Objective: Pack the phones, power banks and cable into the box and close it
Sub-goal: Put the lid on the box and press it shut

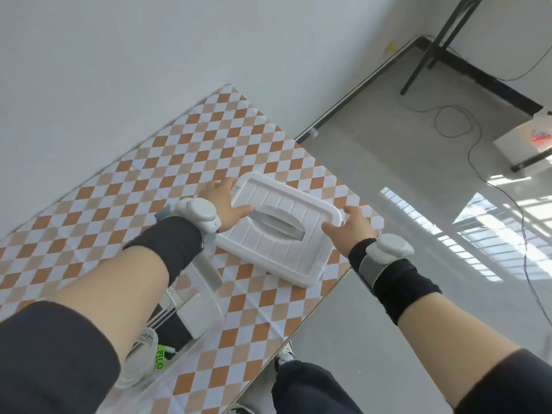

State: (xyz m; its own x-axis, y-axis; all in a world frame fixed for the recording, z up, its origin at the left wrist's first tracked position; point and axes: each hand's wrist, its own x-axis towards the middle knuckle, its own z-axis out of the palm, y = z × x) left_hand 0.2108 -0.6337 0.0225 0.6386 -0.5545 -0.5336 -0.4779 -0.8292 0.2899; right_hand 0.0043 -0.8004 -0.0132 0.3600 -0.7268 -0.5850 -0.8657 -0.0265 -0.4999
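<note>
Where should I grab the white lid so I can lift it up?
Grab the white lid by its two short ends, one hand from each side, as the left hand and right hand are placed now. It is wide and flat, and its raised rim gives fingers an edge to hook under.

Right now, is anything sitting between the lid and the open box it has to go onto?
Partly. The left forearm crosses above the box, which sits nearer than the lid; otherwise only bare checkered tablecloth lies between them.
</note>
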